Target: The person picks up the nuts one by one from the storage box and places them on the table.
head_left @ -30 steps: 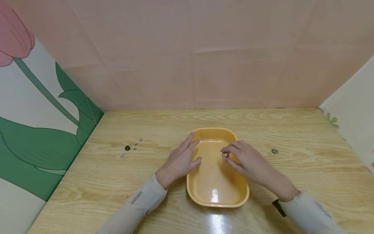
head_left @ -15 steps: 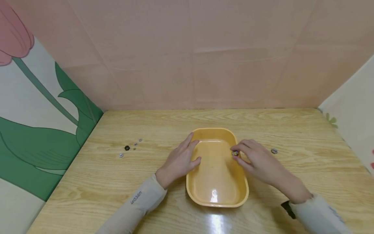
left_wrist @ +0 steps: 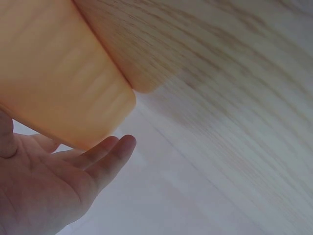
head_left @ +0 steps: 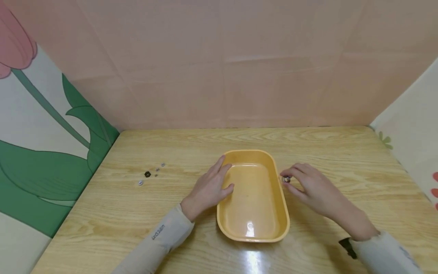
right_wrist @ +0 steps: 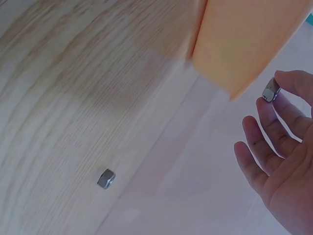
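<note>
My right hand [head_left: 316, 192] pinches a metal nut [head_left: 286, 179] between thumb and fingertips, just outside the right rim of a yellow plastic basin [head_left: 253, 209]. The right wrist view shows the held nut [right_wrist: 271, 90] side-on, with the remaining fingers spread loosely beneath. Another hex nut [right_wrist: 106, 178] lies on the table in that view; in the head view the right hand hides it. My left hand [head_left: 207, 192] rests at the basin's left rim, its fingers extended and thumb over the inside. From the left wrist, its fingers [left_wrist: 110, 159] show beside the basin's outer wall [left_wrist: 73, 73].
On the left of the wooden table [head_left: 191, 144] lie a black nut [head_left: 147, 174], a silver nut [head_left: 140, 183] and several smaller pieces of hardware [head_left: 162, 164]. A pink covered wall [head_left: 222, 76] rises behind the table, with printed panels on both sides.
My right hand has moved right with the nut, from over the basin's inside to just beyond its right rim, covering the nut on the table. The left hand has stayed in place.
</note>
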Action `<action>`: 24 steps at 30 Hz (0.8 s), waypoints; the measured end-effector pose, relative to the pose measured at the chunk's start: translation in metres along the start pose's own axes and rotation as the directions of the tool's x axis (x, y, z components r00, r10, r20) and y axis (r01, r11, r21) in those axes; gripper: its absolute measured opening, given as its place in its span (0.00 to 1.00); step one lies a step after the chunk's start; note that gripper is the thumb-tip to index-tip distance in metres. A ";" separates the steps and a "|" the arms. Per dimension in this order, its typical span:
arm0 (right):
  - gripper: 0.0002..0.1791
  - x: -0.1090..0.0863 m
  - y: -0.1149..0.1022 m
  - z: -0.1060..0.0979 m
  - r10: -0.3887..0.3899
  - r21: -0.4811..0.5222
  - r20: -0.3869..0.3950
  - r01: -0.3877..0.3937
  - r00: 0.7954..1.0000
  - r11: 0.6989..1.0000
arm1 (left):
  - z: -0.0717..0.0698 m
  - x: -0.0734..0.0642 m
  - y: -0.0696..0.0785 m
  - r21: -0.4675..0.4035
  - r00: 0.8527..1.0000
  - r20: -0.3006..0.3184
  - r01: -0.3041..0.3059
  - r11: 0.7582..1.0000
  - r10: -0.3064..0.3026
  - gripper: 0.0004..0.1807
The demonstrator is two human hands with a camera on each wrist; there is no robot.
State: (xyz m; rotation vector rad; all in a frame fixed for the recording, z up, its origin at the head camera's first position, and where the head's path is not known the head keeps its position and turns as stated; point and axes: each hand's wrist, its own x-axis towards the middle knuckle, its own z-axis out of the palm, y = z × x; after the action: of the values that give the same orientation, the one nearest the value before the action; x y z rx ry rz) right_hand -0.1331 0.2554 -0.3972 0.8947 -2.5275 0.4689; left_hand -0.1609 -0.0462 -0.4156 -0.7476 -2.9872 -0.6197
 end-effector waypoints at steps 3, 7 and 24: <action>0.15 -0.003 0.003 -0.002 0.015 -0.006 0.009 -0.015 1.000 1.000 | 0.000 0.000 0.000 0.000 1.000 0.002 0.002 1.000 -0.002 0.35; 0.15 -0.008 0.010 -0.003 0.018 -0.015 0.007 -0.018 1.000 1.000 | 0.000 0.000 0.000 0.003 1.000 0.003 0.005 1.000 -0.005 0.35; 0.13 -0.033 0.036 -0.009 0.096 -0.054 0.083 -0.092 0.992 0.994 | 0.000 0.000 -0.001 -0.024 1.000 0.014 0.008 1.000 -0.008 0.35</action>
State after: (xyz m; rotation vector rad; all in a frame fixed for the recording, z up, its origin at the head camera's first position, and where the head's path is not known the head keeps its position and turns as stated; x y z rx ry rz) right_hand -0.1310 0.3032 -0.4120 0.7957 -2.6566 0.4016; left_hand -0.1610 -0.0468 -0.4156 -0.7451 -3.0017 -0.6551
